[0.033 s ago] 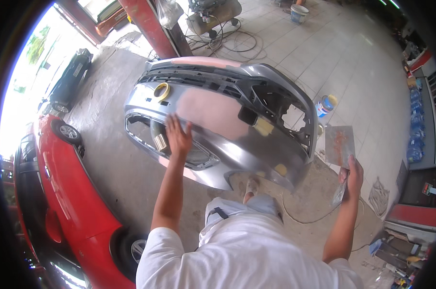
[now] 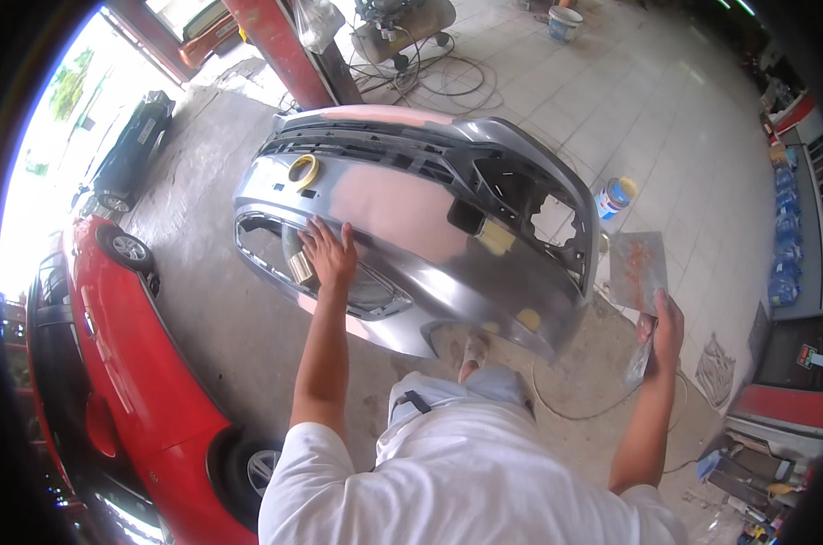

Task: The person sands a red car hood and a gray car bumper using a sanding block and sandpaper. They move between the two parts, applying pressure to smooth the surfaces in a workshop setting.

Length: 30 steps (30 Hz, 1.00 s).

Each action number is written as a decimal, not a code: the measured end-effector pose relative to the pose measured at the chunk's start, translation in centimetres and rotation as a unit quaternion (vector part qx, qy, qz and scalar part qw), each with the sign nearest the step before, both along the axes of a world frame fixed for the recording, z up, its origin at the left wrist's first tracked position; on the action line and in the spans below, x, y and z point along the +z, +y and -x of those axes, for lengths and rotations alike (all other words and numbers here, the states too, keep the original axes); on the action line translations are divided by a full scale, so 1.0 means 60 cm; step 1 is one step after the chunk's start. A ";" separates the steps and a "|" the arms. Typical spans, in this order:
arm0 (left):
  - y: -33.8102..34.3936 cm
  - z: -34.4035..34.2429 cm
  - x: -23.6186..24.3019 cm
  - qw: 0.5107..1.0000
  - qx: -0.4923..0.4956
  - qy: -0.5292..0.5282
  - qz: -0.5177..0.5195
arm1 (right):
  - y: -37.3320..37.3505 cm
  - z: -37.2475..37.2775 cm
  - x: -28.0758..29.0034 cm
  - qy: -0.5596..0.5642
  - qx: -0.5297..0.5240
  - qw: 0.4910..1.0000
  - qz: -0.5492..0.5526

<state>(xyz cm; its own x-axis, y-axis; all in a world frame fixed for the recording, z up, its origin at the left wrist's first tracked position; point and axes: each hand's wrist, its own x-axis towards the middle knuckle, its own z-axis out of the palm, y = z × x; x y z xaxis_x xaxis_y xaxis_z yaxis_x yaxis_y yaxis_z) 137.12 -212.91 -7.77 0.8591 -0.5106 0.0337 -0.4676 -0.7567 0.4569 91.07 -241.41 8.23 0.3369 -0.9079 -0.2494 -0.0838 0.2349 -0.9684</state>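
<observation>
A grey car bumper (image 2: 430, 277) with pink and yellowish filler patches is in front of me. My left hand (image 2: 332, 256) lies flat on it, fingers spread, by the edge of an opening. Just left of those fingers is a roll of shiny tape (image 2: 301, 267). A yellow tape roll (image 2: 303, 172) rests farther up the bumper. Off the bumper's right end, my right hand (image 2: 668, 329) is closed on a flat grey putty board (image 2: 639, 271) smeared with reddish-brown paste. A shiny blade-like piece (image 2: 639, 361) sticks out below the same hand; its kind is unclear.
An open blue-and-white can (image 2: 615, 197) stands on the floor right of the bumper. A red car (image 2: 148, 363) is parked to the left. Behind the bumper are a red post (image 2: 284, 45), an air compressor (image 2: 402, 32) and coiled hoses (image 2: 443, 82). Bottled water (image 2: 784, 236) lines the right side.
My left hand has slid slightly left over the bumper, and its fingers have spread wider. The board in my right hand has shifted very slightly up and left.
</observation>
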 end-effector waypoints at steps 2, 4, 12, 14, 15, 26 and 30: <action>-0.022 0.046 -0.070 0.993 0.045 -0.086 -0.069 | 0.005 -0.011 -0.015 0.023 0.012 1.000 -0.006; -0.048 0.232 -0.031 0.977 -0.211 -0.021 -0.032 | 0.010 -0.011 -0.031 0.029 0.013 0.999 -0.042; -0.095 0.192 0.096 0.958 -0.202 -0.134 0.151 | 0.030 -0.006 -0.026 0.003 -0.003 0.999 -0.050; -0.141 0.158 0.038 0.957 -0.101 -0.260 0.081 | 0.057 0.015 -0.024 -0.023 0.002 0.999 -0.045; -0.164 0.179 0.008 0.961 -0.025 -0.272 0.040 | 0.075 0.031 -0.027 -0.024 -0.007 0.999 -0.045; -0.010 0.546 -0.084 0.875 -0.453 0.125 0.116 | 0.317 0.212 -0.066 0.016 0.033 0.994 -0.106; 0.017 0.448 -0.038 0.953 -0.239 0.094 0.164 | 0.366 0.223 -0.076 0.010 0.070 0.984 -0.165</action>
<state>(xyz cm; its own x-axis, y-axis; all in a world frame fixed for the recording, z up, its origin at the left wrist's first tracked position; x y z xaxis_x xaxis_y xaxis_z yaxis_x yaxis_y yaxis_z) 110.21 -211.87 -10.03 0.5382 -0.8332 0.1272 -0.6101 -0.2810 0.7408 77.68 -219.46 3.67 0.4453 -0.7213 -0.5305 -0.1551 0.5214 -0.8391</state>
